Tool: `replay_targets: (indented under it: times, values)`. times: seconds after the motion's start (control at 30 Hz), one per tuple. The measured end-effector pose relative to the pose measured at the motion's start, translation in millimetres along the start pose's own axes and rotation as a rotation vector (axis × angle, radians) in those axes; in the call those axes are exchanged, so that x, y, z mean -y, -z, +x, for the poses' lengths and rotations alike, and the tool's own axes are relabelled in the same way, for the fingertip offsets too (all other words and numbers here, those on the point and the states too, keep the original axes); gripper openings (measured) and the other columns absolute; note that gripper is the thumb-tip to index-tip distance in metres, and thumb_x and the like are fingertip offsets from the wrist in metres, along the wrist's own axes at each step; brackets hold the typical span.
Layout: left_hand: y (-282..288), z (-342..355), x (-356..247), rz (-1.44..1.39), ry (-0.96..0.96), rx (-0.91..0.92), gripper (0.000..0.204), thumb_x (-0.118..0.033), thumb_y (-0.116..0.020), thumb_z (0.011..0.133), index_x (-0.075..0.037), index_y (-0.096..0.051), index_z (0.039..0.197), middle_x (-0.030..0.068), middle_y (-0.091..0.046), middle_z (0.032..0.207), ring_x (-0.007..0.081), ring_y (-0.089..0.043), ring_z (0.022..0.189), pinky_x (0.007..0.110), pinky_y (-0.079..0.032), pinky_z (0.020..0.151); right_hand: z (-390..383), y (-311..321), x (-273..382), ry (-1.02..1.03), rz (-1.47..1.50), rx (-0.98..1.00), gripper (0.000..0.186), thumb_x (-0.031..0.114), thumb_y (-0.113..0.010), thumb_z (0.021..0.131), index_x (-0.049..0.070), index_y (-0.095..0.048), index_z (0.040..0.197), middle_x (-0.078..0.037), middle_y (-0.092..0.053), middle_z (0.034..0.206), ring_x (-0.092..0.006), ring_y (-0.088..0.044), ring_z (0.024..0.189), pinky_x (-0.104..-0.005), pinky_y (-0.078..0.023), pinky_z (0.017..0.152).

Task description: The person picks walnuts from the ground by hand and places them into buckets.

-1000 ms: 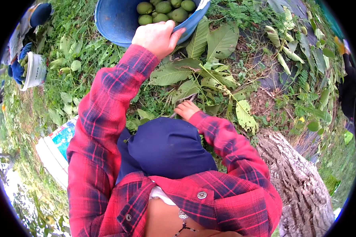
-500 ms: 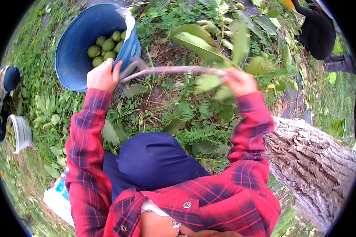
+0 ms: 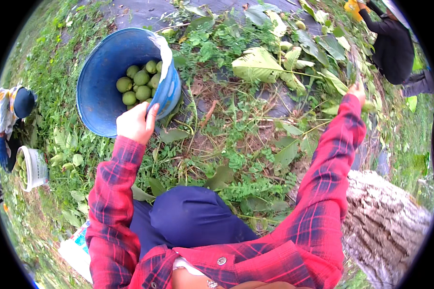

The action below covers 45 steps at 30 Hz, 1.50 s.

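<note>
A blue bucket (image 3: 99,82) leans tilted on the weedy ground, its mouth turned toward me. Several round green fruits (image 3: 142,78) lie inside it. My left hand (image 3: 137,122) grips the bucket's near rim, thumb outside. My right arm is stretched out far to the right. In its closed right hand (image 3: 357,91) is a thin leafy branch (image 3: 356,60), blurred by motion and partly hidden. Large pale-green leaves (image 3: 260,65) lie on the ground to the left of that hand.
A rough tree trunk (image 3: 383,212) stands at the right. A white bucket of green fruits (image 3: 35,168) sits at the left beside a person in a dark hat (image 3: 24,102). Another person in black (image 3: 393,48) bends over at the upper right. Dark ground sheeting (image 3: 142,14) shows beyond the blue bucket.
My right hand has swung the leafy branch away to the far right, off the bucket's side. My left hand stays on the bucket rim; the whole view has shifted slightly.
</note>
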State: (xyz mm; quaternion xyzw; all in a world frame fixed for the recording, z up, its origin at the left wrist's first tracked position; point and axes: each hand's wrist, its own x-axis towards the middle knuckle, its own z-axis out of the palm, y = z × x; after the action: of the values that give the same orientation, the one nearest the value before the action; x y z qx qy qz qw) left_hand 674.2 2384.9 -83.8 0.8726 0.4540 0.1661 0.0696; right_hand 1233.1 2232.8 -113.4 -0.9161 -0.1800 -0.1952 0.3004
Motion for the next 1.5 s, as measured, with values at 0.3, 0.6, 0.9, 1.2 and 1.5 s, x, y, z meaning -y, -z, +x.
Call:
replay_targets:
  times: [0.3,0.6,0.9,1.2,1.5]
  values:
    - [-6,-1,4,-0.002,-0.072,-0.037,0.027,-0.026,-0.05,0.074,-0.007,-0.043,0.057,0.0094,-0.046,0.049,0.0254,-0.047,0.044,0.035,-0.038,0.041,-104,-43,88,0.045,0.017,0.182,0.025,0.015,-0.049,0.072,0.013,-0.056,0.097,-0.018,-0.057,0.077,-0.0285,-0.056,0.069,-0.0331,-0.043,0.062]
    - [-9,-2,8,-0.007,-0.055,-0.066,0.028,-0.025,-0.051,0.074,-0.007,-0.042,0.055,0.01,-0.046,0.047,0.027,-0.047,0.043,0.035,-0.037,0.041,-94,-47,180,0.267,0.117,0.421,0.026,0.012,-0.047,0.073,0.014,-0.057,0.097,-0.01,-0.059,0.079,-0.0202,-0.056,0.065,-0.0299,-0.043,0.059]
    - [-14,-6,11,-0.01,-0.066,-0.15,0.034,-0.033,-0.046,0.076,-0.007,-0.047,0.054,0.0102,-0.049,0.045,0.0256,-0.05,0.041,0.035,-0.04,0.041,-282,178,129,0.727,-0.171,0.514,0.038,0.006,-0.057,0.066,0.022,-0.054,0.101,-0.016,-0.056,0.083,-0.0216,-0.054,0.052,-0.0321,-0.046,0.048]
    - [-14,-9,13,0.003,-0.052,-0.16,0.035,-0.033,-0.047,0.075,-0.006,-0.046,0.052,0.0115,-0.05,0.047,0.0276,-0.051,0.044,0.038,-0.039,0.042,-243,345,132,-0.022,0.094,1.125,0.034,-0.005,-0.051,0.067,0.003,-0.053,0.1,-0.011,-0.058,0.087,-0.0149,-0.053,0.067,-0.0247,-0.041,0.062]
    - [-9,-6,7,-0.029,-0.042,-0.143,0.033,-0.032,-0.048,0.075,-0.006,-0.047,0.053,0.0109,-0.049,0.047,0.0271,-0.05,0.043,0.036,-0.039,0.041,-121,16,189,0.341,0.137,0.518,0.024,0.019,-0.053,0.073,0.007,-0.058,0.092,-0.01,-0.059,0.069,-0.0155,-0.052,0.059,-0.0274,-0.042,0.058]
